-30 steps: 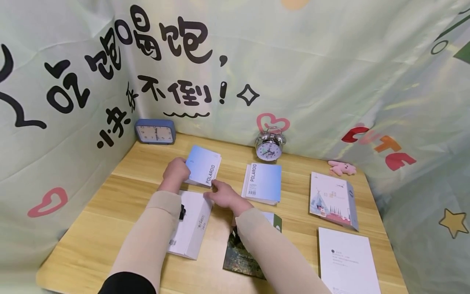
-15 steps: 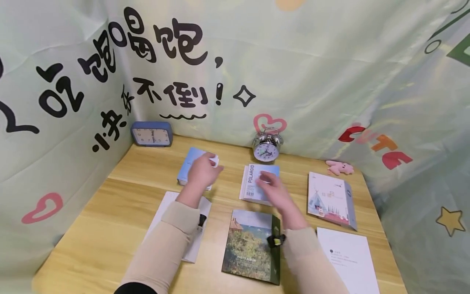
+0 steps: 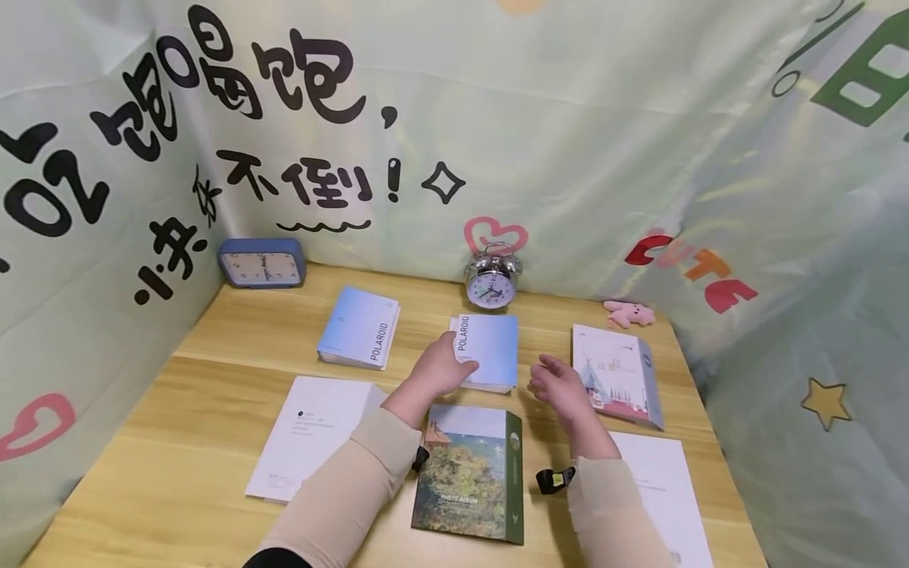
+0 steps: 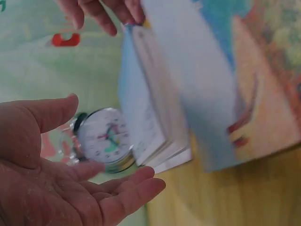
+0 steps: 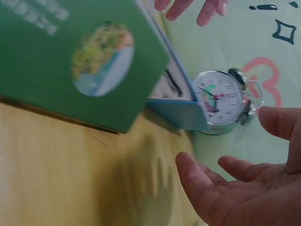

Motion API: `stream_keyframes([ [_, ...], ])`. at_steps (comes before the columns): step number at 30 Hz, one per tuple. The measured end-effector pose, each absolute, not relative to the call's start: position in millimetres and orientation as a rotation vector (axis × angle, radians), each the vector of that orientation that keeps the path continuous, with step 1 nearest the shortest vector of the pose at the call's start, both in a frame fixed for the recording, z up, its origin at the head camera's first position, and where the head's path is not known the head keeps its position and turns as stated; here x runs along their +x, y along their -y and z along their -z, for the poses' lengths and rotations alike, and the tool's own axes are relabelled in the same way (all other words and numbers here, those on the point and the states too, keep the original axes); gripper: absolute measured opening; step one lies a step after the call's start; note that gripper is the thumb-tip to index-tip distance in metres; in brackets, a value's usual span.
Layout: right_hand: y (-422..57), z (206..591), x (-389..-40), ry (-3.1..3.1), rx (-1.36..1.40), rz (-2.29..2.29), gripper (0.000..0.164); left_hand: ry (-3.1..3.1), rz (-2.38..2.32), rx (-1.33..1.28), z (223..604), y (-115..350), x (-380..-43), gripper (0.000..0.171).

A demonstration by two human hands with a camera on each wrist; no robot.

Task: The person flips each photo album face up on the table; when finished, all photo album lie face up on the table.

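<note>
A blue and white album marked POLAROID (image 3: pixel 490 355) lies in the middle of the table in the head view, its page edges showing in the left wrist view. My left hand (image 3: pixel 442 368) reaches over its left edge with thumb and fingers spread, overlapping the cover there. To its right, my right hand (image 3: pixel 561 388) hovers with relaxed fingers, apart from the album and holding nothing. Both wrist views show the palms facing inward, fingers loosely extended. A second blue POLAROID album (image 3: pixel 358 327) lies at the left. Nearer me is a photo album with a landscape cover (image 3: pixel 465 473) and green spine.
Behind the middle album stands a silver twin-bell alarm clock (image 3: pixel 491 285). A blue desk clock (image 3: pixel 261 263) is in the back left corner. White albums lie at the left (image 3: pixel 312 430) and front right (image 3: pixel 663 481). A tent-print album (image 3: pixel 614 371) and pink toy (image 3: pixel 629 314) are at right.
My left hand has left the left POLAROID album and moved right to the middle one. The right hand has also moved right, past the middle album. The head view has turned slightly right.
</note>
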State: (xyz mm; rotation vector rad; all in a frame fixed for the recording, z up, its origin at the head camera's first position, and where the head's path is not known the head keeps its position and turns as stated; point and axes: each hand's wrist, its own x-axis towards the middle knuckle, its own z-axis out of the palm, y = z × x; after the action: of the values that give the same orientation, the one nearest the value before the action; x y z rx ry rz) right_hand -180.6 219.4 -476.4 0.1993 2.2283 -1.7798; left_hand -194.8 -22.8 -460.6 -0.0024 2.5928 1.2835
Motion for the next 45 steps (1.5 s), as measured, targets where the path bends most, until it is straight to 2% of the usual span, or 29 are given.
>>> stream_keyframes([
  [11, -201, 495, -185, -2.216, 0.106, 1.684, 0.056, -2.547, -1.201, -0.01, 481, 13, -194, 0.085],
  [18, -191, 499, -180, -2.24, 0.136, 1.697, 0.055, -2.585, -1.161, -0.015, 487, 7, -194, 0.067],
  [22, -189, 500, -176, -2.26, 0.153, 1.702, 0.055, -2.631, -1.143, -0.032, 490, 6, -194, 0.064],
  [45, -194, 486, -168, -2.254, 0.209, 1.892, 0.049, -2.608, -1.193, 0.07, 491, 5, -193, 0.074],
])
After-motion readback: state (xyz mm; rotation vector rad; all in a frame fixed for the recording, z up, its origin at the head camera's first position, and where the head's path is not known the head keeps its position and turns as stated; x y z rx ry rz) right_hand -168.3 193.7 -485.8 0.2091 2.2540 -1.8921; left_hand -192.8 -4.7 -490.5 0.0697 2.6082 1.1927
